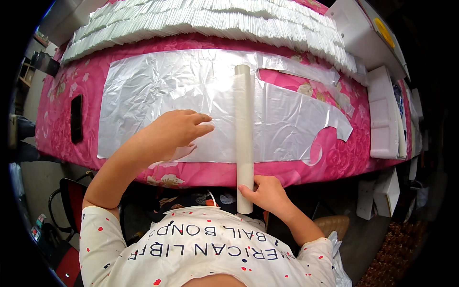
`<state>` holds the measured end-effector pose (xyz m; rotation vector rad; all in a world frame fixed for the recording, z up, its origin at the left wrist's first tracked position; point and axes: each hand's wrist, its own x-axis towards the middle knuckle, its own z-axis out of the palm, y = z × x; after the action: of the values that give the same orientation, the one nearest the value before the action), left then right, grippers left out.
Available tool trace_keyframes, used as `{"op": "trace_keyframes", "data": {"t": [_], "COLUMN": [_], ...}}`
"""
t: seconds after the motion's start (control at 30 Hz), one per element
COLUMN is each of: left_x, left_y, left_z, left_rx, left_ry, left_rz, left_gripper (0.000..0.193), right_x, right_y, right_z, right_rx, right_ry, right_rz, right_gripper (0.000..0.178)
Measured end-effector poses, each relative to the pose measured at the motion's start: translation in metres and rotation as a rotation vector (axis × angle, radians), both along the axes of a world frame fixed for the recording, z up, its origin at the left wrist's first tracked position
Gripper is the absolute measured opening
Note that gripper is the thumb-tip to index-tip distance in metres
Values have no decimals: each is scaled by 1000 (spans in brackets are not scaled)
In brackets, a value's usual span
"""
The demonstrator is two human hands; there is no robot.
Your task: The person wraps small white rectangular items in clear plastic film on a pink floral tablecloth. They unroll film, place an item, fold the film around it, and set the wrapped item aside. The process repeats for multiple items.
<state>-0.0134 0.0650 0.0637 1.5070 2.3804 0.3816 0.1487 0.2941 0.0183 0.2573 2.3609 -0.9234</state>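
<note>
A long off-white roll (244,124), perhaps of plastic film, lies lengthwise across a shiny silvery sheet (134,103). Its near end sticks out past the table's front edge, where my right hand (265,191) grips it with the thumb on top. To the left of the roll, my left hand (184,128) hovers low over the sheet or rests on it; I cannot tell which. Its fingers are apart and nothing is in them. The sheet is creased, and at its right side it has a long cut-out and a rounded notch.
A pink flowered cloth (57,115) covers the table. On it, a black phone (76,118) lies at the left. Dense rows of thin white packets (205,26) fill the back. White boxes (382,112) stand along the right, and a red and black chair (71,201) is at lower left.
</note>
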Motion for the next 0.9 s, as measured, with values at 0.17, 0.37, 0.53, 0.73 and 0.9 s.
{"op": "trace_keyframes", "data": {"t": [0.17, 0.37, 0.53, 0.73, 0.9], "left_x": [-17, -9, -2, 6, 5], "left_y": [-88, -219, -176, 14, 86], "left_z": [-29, 31, 41, -40, -109], "left_rx": [-341, -749, -327, 519, 537], "left_ry": [286, 41, -298, -52, 85], "left_rz": [-103, 465, 478, 361, 419], "left_gripper": [44, 25, 26, 44, 57], "right_x": [0, 1, -1, -3, 1], "right_y": [1, 3, -1, 0, 2], "right_z": [0, 2, 5, 6, 1], "right_rx": [-50, -91, -64, -56, -40], "right_ry": [23, -12, -16, -12, -15], "right_rz": [-55, -61, -48, -24, -43], "right_gripper": [43, 41, 40, 42, 50]}}
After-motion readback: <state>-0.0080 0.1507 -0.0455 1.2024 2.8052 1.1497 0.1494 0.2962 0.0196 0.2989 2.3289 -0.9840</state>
